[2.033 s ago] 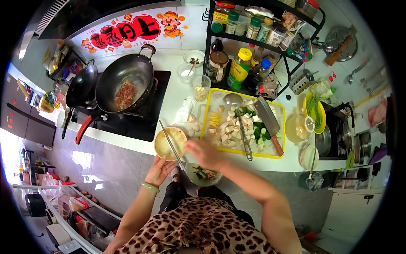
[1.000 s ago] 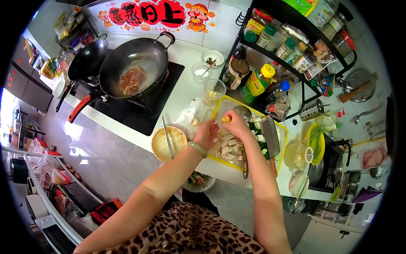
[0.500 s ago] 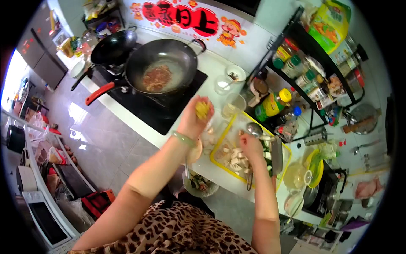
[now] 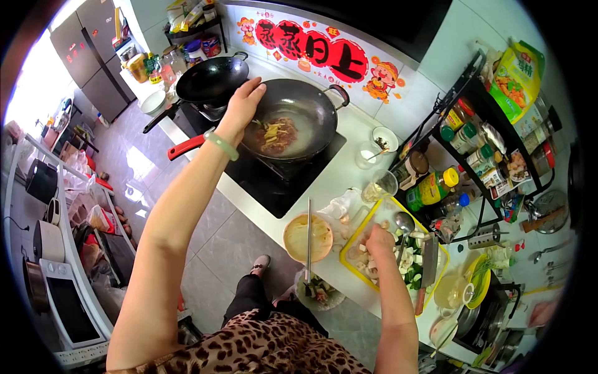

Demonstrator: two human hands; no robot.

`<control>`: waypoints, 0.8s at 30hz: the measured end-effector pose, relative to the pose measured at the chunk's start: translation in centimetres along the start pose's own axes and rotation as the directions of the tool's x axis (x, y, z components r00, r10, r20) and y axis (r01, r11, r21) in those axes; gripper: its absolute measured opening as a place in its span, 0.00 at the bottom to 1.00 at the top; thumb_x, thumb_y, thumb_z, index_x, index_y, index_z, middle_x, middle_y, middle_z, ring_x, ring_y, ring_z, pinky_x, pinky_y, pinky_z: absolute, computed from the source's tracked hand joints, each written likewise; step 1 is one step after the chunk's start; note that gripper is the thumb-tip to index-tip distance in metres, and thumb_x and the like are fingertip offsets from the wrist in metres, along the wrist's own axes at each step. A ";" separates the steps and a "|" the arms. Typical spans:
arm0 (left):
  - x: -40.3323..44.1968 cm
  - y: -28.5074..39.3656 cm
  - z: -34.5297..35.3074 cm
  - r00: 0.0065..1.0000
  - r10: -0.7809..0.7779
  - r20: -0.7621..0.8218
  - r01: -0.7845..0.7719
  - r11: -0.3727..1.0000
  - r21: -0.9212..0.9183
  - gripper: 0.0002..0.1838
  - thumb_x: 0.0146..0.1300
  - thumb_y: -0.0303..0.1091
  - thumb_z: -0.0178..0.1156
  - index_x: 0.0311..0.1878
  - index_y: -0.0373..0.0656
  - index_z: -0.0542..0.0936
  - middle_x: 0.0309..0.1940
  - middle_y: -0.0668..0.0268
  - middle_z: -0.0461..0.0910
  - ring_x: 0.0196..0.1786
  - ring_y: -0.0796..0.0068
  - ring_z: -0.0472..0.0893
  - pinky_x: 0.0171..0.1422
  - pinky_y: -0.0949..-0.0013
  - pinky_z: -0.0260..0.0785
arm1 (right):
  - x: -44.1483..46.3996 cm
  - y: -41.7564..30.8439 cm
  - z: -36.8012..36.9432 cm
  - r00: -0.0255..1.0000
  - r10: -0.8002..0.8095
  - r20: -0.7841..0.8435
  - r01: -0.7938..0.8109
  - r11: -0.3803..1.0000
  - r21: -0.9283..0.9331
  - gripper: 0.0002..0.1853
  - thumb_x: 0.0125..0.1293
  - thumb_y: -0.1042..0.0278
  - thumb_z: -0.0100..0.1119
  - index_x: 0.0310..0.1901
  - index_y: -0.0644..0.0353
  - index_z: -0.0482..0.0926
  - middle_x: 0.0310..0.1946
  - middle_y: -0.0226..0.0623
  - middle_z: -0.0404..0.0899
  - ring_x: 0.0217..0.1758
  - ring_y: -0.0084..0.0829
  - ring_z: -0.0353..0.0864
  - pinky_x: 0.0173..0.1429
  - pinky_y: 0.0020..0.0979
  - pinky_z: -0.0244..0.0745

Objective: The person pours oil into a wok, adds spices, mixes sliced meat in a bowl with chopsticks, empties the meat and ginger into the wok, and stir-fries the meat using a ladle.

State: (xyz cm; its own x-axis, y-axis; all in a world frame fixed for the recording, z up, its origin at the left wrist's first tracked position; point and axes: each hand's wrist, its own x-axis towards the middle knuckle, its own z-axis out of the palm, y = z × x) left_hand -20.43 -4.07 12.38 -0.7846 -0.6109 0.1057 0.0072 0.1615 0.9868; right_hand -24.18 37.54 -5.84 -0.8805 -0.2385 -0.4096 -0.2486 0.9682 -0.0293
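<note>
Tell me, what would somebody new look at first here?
Probably the red-handled wok on the stove, with brown and yellow food inside and the left hand over its edge. Next might be the red sign with black writing on the wall behind it. Then the yellow-edged board at the right, with chopped food and a cleaver.

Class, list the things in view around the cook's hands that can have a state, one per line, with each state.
Large wok: uncovered, food inside
Small wok: uncovered
Left hand: fingers extended, over the large wok's edge
Right hand: lowered to the board, grip unclear
Cleaver: lying on the board
Yellow-capped bottle: closed
</note>
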 end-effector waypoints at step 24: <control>-24.3 -4.2 -8.0 0.962 -0.271 0.023 0.269 0.936 -0.225 0.16 0.65 0.29 0.51 0.56 0.41 0.76 0.56 0.66 0.76 0.59 0.75 0.72 0.60 0.72 0.61 | -5.6 -1.1 -13.6 0.727 -0.021 -0.686 0.635 0.401 0.661 0.08 0.66 0.73 0.55 0.44 0.61 0.81 0.37 0.31 0.81 0.41 0.19 0.77 0.46 0.21 0.71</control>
State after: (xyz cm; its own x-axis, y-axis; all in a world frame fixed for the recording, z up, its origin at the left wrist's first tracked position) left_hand 3.54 3.86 6.70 -0.7710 -0.6142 -0.1685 -0.0648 -0.1875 0.9801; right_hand -24.45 36.83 8.91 -0.9120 -0.2462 0.3282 -0.3920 0.2868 -0.8741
